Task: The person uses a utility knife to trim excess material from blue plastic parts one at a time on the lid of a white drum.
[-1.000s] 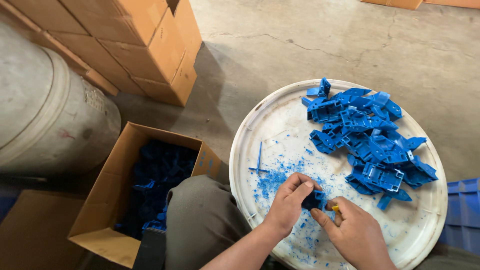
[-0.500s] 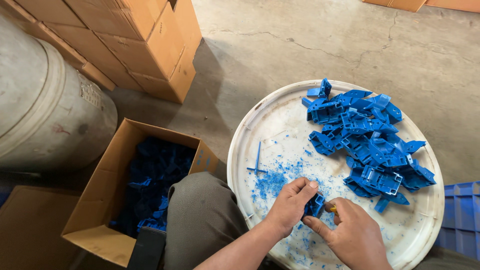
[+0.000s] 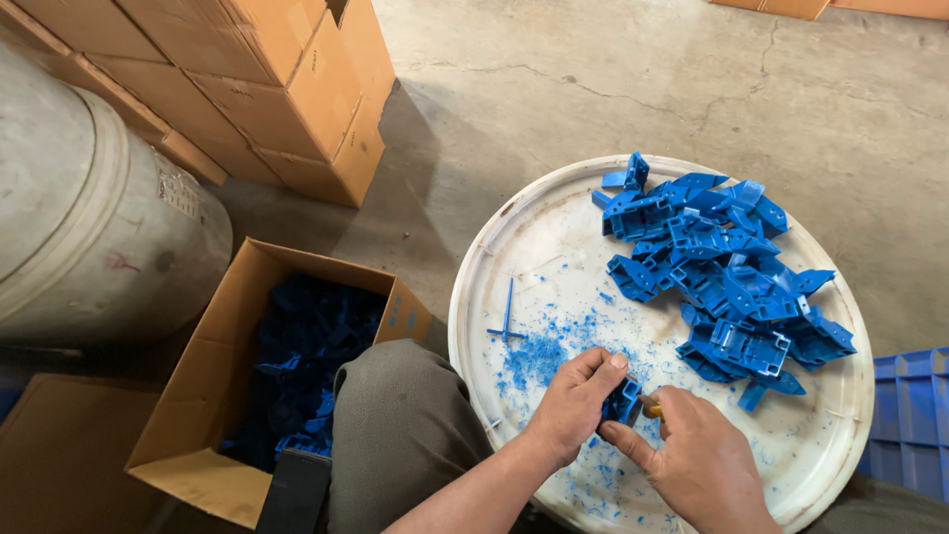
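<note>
Shifted slightly: left hand grips small blue plastic part, right hand clenches yellow-handled tool | over round white tray | open cardboard box partly filled | untrimmed blue parts pile remains

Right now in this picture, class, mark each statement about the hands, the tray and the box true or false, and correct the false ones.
1. The left hand holds a blue plastic part. True.
2. The round white tray holds red parts. False: the pile of parts is blue.
3. The open cardboard box contains blue parts. True.
4. The right hand rests on the grey drum. False: it is at the part, over the tray.
</note>
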